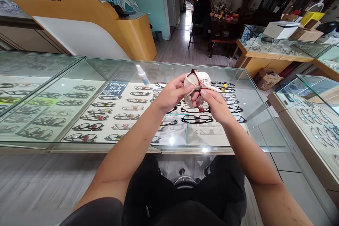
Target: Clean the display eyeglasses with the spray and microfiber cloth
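Note:
Above the glass counter, my left hand point(175, 93) is closed on a pair of dark-red-rimmed eyeglasses point(195, 73) and a white cloth point(204, 77) printed with red and grey lettering. My right hand point(215, 103) pinches the same cloth and the lower part of the frame, thumb on the near side. The cloth bunches around the lens, and the fingers and fabric hide much of the glasses. A white spray bottle point(143, 75) stands on the counter to the left of my hands.
Rows of eyeglasses point(127, 117) lie inside the glass display counter point(254, 141) under my forearms. A second display case point(312, 120) is at the right. Cardboard boxes point(267, 78) sit beyond it. At the back, a person point(202, 10) sits at a table. An orange-and-white service desk point(137, 35) stands across the aisle.

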Demonstrator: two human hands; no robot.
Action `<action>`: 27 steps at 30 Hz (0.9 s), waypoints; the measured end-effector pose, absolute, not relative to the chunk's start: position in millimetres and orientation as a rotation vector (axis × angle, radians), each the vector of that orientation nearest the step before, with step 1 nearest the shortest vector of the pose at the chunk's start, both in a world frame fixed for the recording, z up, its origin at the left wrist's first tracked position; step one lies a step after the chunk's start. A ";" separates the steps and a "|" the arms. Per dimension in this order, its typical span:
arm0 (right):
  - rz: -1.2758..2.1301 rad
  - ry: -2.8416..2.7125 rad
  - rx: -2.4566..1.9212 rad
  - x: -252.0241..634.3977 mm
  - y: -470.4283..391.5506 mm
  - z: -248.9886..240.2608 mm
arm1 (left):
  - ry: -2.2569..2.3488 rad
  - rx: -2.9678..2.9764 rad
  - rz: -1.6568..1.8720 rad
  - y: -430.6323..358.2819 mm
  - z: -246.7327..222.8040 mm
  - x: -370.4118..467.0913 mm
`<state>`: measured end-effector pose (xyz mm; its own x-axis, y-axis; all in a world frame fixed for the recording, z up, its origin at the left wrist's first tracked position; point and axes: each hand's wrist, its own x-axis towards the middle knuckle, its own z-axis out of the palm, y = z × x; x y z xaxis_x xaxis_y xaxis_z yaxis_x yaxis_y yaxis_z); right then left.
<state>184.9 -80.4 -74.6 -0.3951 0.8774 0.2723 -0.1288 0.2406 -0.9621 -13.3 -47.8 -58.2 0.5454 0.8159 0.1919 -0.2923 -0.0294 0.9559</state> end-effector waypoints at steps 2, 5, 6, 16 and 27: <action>1.348 -1.556 -0.707 186.4 -80.0 -74.8 | 0.483 1.302 0.924 -47.1 -56.5 -16.7; 1.376 -1.543 -0.699 188.2 -80.3 -75.1 | 0.462 1.258 0.927 -44.4 -57.1 -19.6; 1.382 -1.538 -0.704 188.5 -80.5 -75.0 | 0.461 1.244 0.934 -43.0 -58.1 -20.1; 1.381 -1.560 -0.649 184.6 -81.7 -72.4 | 0.410 1.304 0.933 -40.2 -63.1 -15.0; 1.358 -1.621 -0.663 178.9 -80.6 -79.1 | 0.424 1.324 1.049 -42.5 -75.8 -2.9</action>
<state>178.9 -80.6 -79.1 -0.4581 0.8401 0.2905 -0.1393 0.2550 -0.9569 -2.9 -42.5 -75.8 0.5065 0.8099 0.2957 -0.3771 -0.1003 0.9207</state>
